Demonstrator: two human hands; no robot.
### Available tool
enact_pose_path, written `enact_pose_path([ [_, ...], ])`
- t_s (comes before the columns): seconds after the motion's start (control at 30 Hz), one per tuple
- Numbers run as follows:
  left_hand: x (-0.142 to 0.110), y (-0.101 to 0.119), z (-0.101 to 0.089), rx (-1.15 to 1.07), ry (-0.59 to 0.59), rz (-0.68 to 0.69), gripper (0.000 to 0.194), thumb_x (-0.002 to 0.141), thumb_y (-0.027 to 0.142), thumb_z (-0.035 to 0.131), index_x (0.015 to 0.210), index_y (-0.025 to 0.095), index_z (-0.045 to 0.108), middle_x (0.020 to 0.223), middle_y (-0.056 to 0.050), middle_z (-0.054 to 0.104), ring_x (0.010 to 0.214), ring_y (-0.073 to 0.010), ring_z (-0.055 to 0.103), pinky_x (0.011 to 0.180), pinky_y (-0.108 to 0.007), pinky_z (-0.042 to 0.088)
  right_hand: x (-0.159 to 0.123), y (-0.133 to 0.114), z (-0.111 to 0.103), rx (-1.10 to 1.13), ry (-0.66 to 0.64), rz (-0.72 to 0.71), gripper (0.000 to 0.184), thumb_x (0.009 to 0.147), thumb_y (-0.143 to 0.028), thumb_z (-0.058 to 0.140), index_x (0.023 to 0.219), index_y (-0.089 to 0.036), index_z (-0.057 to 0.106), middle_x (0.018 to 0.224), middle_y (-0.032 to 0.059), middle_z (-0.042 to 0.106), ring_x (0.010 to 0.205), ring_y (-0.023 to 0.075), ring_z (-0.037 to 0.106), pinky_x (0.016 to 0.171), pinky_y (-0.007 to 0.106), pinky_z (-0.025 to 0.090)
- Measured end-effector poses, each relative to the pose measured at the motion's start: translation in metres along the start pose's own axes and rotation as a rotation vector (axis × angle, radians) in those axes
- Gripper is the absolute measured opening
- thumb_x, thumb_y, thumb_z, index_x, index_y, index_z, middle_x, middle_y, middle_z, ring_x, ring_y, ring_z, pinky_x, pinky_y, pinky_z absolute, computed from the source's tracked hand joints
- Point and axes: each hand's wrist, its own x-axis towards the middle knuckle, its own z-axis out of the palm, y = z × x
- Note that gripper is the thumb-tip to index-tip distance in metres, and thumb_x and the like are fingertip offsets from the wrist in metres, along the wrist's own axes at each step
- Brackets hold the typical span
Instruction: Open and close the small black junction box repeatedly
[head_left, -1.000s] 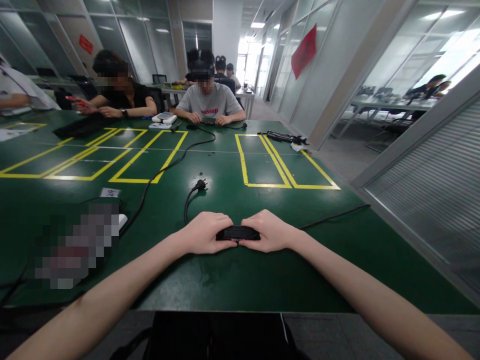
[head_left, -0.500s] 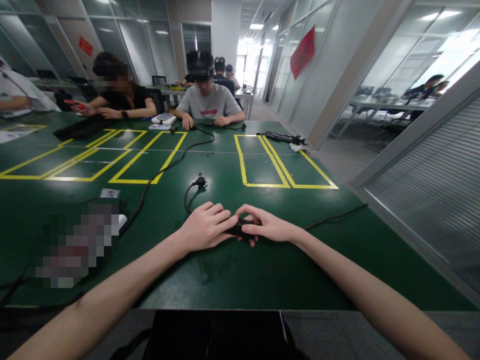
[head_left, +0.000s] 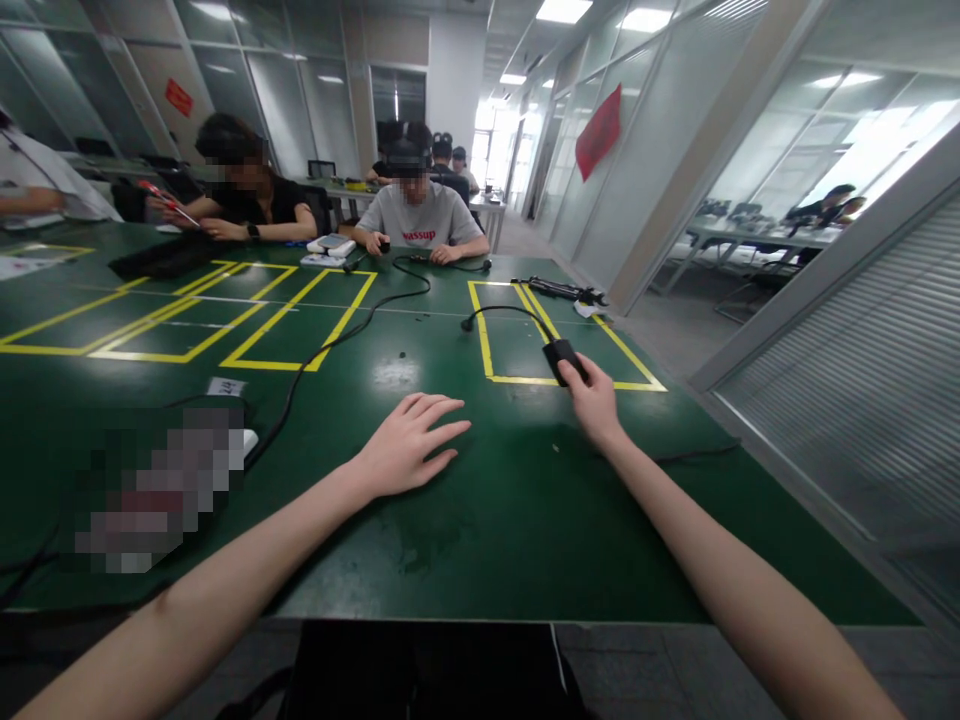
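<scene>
My right hand (head_left: 598, 402) grips a black power adapter (head_left: 559, 358), raised above the right-hand yellow-taped boxes. From the adapter's far end a short black cord (head_left: 514, 309) curves left to a power plug (head_left: 467, 325). My left hand (head_left: 412, 445) holds nothing; its fingers are spread, palm down, over the green table (head_left: 495, 550) near the middle. Another thin black cable (head_left: 701, 455) runs behind my right forearm toward the table's right edge; whether it joins the adapter is hidden.
A folded black tripod-like stand (head_left: 559, 290) lies at the far right. At left, a long black cable (head_left: 360, 325) crosses the table near a blurred-out object (head_left: 161, 490) and a small label (head_left: 226, 387). Two people sit opposite, one holding a red-handled tool, near a black tray (head_left: 161, 258).
Both hands were on the adapter in front of me. The left let go and opened; the right carried the adapter, cord and plug forward and right.
</scene>
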Motion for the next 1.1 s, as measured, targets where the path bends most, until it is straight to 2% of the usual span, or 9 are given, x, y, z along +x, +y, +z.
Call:
enact_pose_path([
  [0.1, -0.001, 0.0, 0.001, -0.042, -0.034, -0.002, 0.03, 0.102, 0.029, 0.055, 0.128, 0.018, 0.067, 0.138, -0.014, 0.064, 0.128, -0.0283, 0.058, 0.106, -0.047, 0.048, 0.014, 0.016, -0.021, -0.095, 0.186, -0.057, 0.062, 0.084, -0.064, 0.057, 0.113, -0.012, 0.071, 0.103, 0.0138, 0.074, 0.098, 0.0304, 0.066, 0.09, 0.044, 0.053],
  [0.2, -0.002, 0.0, 0.002, -0.063, -0.051, -0.016, 0.029, 0.102, 0.029, 0.056, 0.126, 0.018, 0.067, 0.136, -0.013, 0.066, 0.126, -0.0278, 0.059, 0.106, -0.046, 0.048, 0.023, 0.032, -0.04, -0.26, 0.229, -0.013, 0.058, 0.085, -0.061, 0.055, 0.11, -0.012, 0.072, 0.102, 0.0154, 0.074, 0.095, 0.0305, 0.066, 0.087, 0.044, 0.053],
  [0.37, -0.003, 0.0, 0.001, -0.094, -0.06, -0.035, 0.027, 0.101, 0.028, 0.057, 0.124, 0.019, 0.068, 0.134, -0.012, 0.067, 0.126, -0.0277, 0.06, 0.105, -0.046, 0.049, 0.031, 0.052, -0.057, -0.548, 0.161, 0.196, 0.049, 0.082, -0.051, 0.062, 0.111, -0.013, 0.074, 0.106, 0.0182, 0.075, 0.1, 0.0336, 0.067, 0.091, 0.045, 0.052],
  [0.43, -0.003, 0.0, 0.001, -0.105, -0.068, -0.044, 0.027, 0.101, 0.028, 0.058, 0.123, 0.019, 0.069, 0.132, -0.011, 0.067, 0.125, -0.0274, 0.06, 0.105, -0.045, 0.049, 0.031, 0.055, -0.058, -0.562, 0.149, 0.17, 0.051, 0.083, -0.049, 0.062, 0.116, -0.013, 0.072, 0.111, 0.0191, 0.075, 0.104, 0.0347, 0.067, 0.093, 0.046, 0.052],
  [0.6, -0.004, -0.001, 0.001, -0.118, -0.076, -0.056, 0.027, 0.1, 0.029, 0.058, 0.123, 0.02, 0.069, 0.13, -0.011, 0.069, 0.122, -0.0268, 0.062, 0.103, -0.045, 0.051, 0.029, 0.053, -0.057, -0.536, 0.076, -0.07, 0.055, 0.086, -0.053, 0.058, 0.125, -0.015, 0.068, 0.115, 0.0164, 0.075, 0.106, 0.0332, 0.068, 0.093, 0.044, 0.053],
  [0.67, -0.004, -0.001, 0.002, -0.123, -0.077, -0.06, 0.026, 0.1, 0.029, 0.058, 0.122, 0.02, 0.069, 0.129, -0.011, 0.069, 0.121, -0.0264, 0.062, 0.102, -0.044, 0.051, 0.029, 0.053, -0.057, -0.579, 0.059, -0.048, 0.053, 0.087, -0.052, 0.058, 0.124, -0.016, 0.069, 0.113, 0.0157, 0.075, 0.104, 0.0326, 0.069, 0.091, 0.043, 0.053],
  [0.87, -0.005, -0.003, 0.002, -0.14, -0.086, -0.067, 0.026, 0.101, 0.029, 0.058, 0.122, 0.019, 0.07, 0.128, -0.011, 0.069, 0.12, -0.026, 0.063, 0.1, -0.044, 0.052, 0.032, 0.055, -0.062, -0.829, -0.011, 0.217, 0.053, 0.089, -0.051, 0.06, 0.125, -0.013, 0.07, 0.11, 0.0188, 0.075, 0.102, 0.034, 0.069, 0.086, 0.041, 0.053],
  [1.0, -0.005, -0.002, 0.001, -0.142, -0.099, -0.071, 0.026, 0.101, 0.029, 0.058, 0.122, 0.02, 0.069, 0.129, -0.01, 0.069, 0.12, -0.0255, 0.063, 0.1, -0.043, 0.051, 0.031, 0.054, -0.062, -0.912, -0.046, 0.202, 0.052, 0.092, -0.052, 0.056, 0.122, -0.012, 0.072, 0.119, 0.0197, 0.069, 0.104, 0.0321, 0.068, 0.086, 0.039, 0.053],
  [1.1, -0.005, -0.002, 0.001, -0.143, -0.108, -0.073, 0.025, 0.1, 0.029, 0.059, 0.122, 0.02, 0.069, 0.128, -0.01, 0.069, 0.119, -0.0254, 0.063, 0.1, -0.043, 0.052, 0.029, 0.054, -0.061, -0.938, -0.074, 0.164, 0.051, 0.089, -0.052, 0.06, 0.116, -0.012, 0.074, 0.123, 0.0189, 0.065, 0.107, 0.0317, 0.066, 0.087, 0.038, 0.052],
])
